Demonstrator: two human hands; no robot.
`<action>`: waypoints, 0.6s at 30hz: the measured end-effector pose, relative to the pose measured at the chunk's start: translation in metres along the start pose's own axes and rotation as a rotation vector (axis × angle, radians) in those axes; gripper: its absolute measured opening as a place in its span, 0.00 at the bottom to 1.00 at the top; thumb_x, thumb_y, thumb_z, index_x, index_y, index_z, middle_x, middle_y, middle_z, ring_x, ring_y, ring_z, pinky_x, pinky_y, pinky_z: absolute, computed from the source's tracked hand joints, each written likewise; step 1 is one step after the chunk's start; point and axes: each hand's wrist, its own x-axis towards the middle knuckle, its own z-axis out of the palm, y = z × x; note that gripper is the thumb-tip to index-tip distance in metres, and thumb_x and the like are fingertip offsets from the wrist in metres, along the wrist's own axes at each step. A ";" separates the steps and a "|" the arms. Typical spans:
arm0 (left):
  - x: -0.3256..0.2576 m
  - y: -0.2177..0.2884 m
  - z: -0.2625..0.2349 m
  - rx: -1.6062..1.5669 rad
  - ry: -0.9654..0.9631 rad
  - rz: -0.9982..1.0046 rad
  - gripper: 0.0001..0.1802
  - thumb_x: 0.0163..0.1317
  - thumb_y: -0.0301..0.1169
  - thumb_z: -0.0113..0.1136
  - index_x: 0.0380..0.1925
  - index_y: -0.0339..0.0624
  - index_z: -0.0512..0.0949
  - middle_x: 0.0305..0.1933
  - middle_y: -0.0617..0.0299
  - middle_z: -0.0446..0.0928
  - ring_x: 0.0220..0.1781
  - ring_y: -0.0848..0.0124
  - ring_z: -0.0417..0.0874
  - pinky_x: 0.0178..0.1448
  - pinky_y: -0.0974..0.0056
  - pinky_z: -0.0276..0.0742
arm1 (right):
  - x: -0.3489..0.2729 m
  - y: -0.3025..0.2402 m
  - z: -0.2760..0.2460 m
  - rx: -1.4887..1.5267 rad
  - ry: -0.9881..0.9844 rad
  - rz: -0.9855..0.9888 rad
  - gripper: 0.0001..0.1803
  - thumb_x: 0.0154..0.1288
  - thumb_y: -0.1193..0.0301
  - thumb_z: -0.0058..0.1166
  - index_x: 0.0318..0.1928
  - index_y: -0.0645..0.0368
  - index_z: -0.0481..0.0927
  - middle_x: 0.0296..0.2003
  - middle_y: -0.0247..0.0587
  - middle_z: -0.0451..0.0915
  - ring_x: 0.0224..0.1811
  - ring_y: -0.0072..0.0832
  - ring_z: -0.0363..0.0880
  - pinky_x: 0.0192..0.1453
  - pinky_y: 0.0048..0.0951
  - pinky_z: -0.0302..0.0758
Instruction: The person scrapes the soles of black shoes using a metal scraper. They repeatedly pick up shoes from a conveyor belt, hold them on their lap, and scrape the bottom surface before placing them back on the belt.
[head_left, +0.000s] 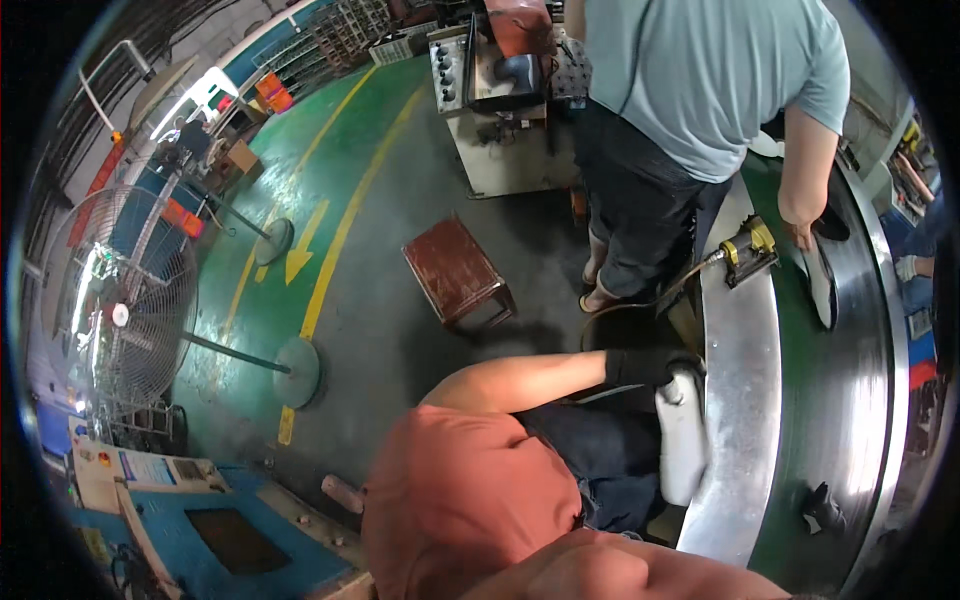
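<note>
My left hand (645,368), in a black glove, reaches across to the near edge of the metal ledge. Its fingers are closed on the upper end of a white shoe last (682,440), which hangs lengthwise beside the ledge above my dark trousers. My right forearm runs along the lower edge of the picture, and its hand is out of sight. A small black object, perhaps a glove (824,508), lies on the green conveyor belt (795,400) beyond the ledge.
The curved metal ledge (742,400) carries a yellow-and-black tool (748,252) with a hose. Ahead, a co-worker's hand (803,236) touches a shoe (820,285) on the belt. To the left stand a brown stool (457,270), a large fan (120,310) and a blue machine (225,530).
</note>
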 end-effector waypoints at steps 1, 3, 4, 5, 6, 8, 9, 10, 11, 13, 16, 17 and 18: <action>-0.010 0.009 -0.011 0.022 -0.056 -0.019 0.37 0.35 0.31 0.68 0.53 0.40 0.72 0.53 0.54 0.73 0.58 0.60 0.71 0.64 0.57 0.66 | -0.012 -0.005 0.000 0.003 0.025 0.004 0.29 0.74 0.56 0.30 0.64 0.65 0.64 0.65 0.52 0.63 0.69 0.37 0.59 0.73 0.33 0.52; -0.046 0.019 0.012 0.032 -0.044 0.213 0.35 0.32 0.32 0.65 0.49 0.42 0.75 0.54 0.53 0.71 0.59 0.59 0.70 0.64 0.57 0.65 | -0.045 -0.018 0.006 0.003 0.039 0.005 0.29 0.75 0.57 0.30 0.65 0.65 0.64 0.66 0.51 0.62 0.70 0.36 0.58 0.73 0.33 0.51; -0.064 0.001 0.031 0.006 -0.083 0.119 0.32 0.35 0.35 0.68 0.47 0.42 0.75 0.56 0.53 0.70 0.60 0.58 0.70 0.64 0.57 0.65 | -0.063 -0.026 0.011 0.008 0.045 0.005 0.29 0.75 0.57 0.30 0.65 0.66 0.64 0.66 0.51 0.62 0.70 0.36 0.58 0.73 0.33 0.51; -0.076 0.006 0.049 0.037 -0.141 0.170 0.29 0.38 0.35 0.69 0.45 0.42 0.76 0.55 0.53 0.70 0.60 0.58 0.70 0.64 0.57 0.65 | -0.083 -0.032 0.017 0.006 0.053 0.015 0.28 0.75 0.58 0.30 0.65 0.66 0.63 0.66 0.51 0.62 0.70 0.36 0.58 0.73 0.33 0.50; -0.080 0.019 0.063 0.069 -0.206 0.226 0.26 0.41 0.36 0.70 0.43 0.42 0.77 0.55 0.54 0.70 0.60 0.59 0.70 0.64 0.58 0.65 | -0.102 -0.038 0.020 0.009 0.075 0.030 0.28 0.75 0.58 0.30 0.65 0.66 0.63 0.66 0.51 0.62 0.70 0.36 0.58 0.74 0.33 0.50; -0.084 0.044 0.087 -0.241 -0.342 0.060 0.19 0.49 0.35 0.69 0.41 0.42 0.77 0.50 0.54 0.73 0.56 0.61 0.72 0.59 0.60 0.68 | -0.140 -0.052 0.026 0.024 0.090 0.050 0.28 0.76 0.59 0.29 0.65 0.66 0.63 0.66 0.50 0.61 0.70 0.35 0.57 0.74 0.32 0.50; -0.077 0.047 0.098 -0.338 -0.372 0.162 0.13 0.55 0.31 0.65 0.39 0.40 0.78 0.41 0.55 0.78 0.47 0.65 0.78 0.51 0.61 0.72 | -0.158 -0.059 0.031 0.039 0.091 0.060 0.28 0.76 0.59 0.29 0.65 0.66 0.62 0.67 0.50 0.61 0.70 0.35 0.57 0.74 0.32 0.49; -0.081 0.048 0.102 -0.488 -0.401 -0.019 0.10 0.54 0.28 0.65 0.36 0.37 0.78 0.34 0.58 0.80 0.38 0.69 0.79 0.44 0.61 0.74 | -0.175 -0.065 0.035 0.053 0.092 0.078 0.27 0.76 0.60 0.29 0.65 0.66 0.62 0.67 0.49 0.61 0.70 0.34 0.57 0.74 0.32 0.49; -0.080 0.049 0.106 -0.369 -0.395 0.054 0.10 0.55 0.31 0.64 0.33 0.37 0.79 0.30 0.57 0.80 0.34 0.68 0.79 0.42 0.61 0.74 | -0.194 -0.069 0.038 0.069 0.103 0.094 0.27 0.76 0.60 0.29 0.66 0.66 0.62 0.67 0.49 0.61 0.70 0.34 0.57 0.74 0.32 0.49; -0.075 0.069 0.106 0.007 -0.356 0.173 0.15 0.57 0.40 0.60 0.26 0.38 0.80 0.25 0.51 0.79 0.28 0.64 0.79 0.37 0.60 0.73 | -0.229 -0.077 0.042 0.106 0.142 0.136 0.27 0.77 0.61 0.29 0.66 0.67 0.61 0.67 0.49 0.60 0.71 0.34 0.56 0.75 0.32 0.48; -0.055 0.086 0.090 0.423 -0.330 -0.030 0.23 0.57 0.51 0.54 0.23 0.41 0.81 0.27 0.43 0.77 0.25 0.52 0.78 0.33 0.55 0.71 | -0.291 -0.097 0.053 0.190 0.158 0.224 0.26 0.77 0.62 0.28 0.66 0.67 0.61 0.68 0.48 0.60 0.71 0.33 0.56 0.75 0.31 0.47; -0.051 0.089 0.092 0.410 -0.326 0.014 0.18 0.58 0.46 0.54 0.25 0.42 0.82 0.30 0.45 0.79 0.30 0.56 0.81 0.37 0.56 0.74 | -0.309 -0.108 0.058 0.231 0.141 0.244 0.26 0.77 0.63 0.28 0.66 0.67 0.60 0.68 0.48 0.59 0.71 0.32 0.56 0.75 0.31 0.47; -0.049 0.083 0.099 0.335 -0.380 0.020 0.14 0.57 0.41 0.55 0.27 0.44 0.84 0.33 0.50 0.81 0.35 0.59 0.83 0.41 0.59 0.76 | -0.319 -0.117 0.066 0.292 0.101 0.251 0.26 0.78 0.63 0.28 0.66 0.67 0.60 0.68 0.47 0.59 0.71 0.32 0.55 0.75 0.31 0.47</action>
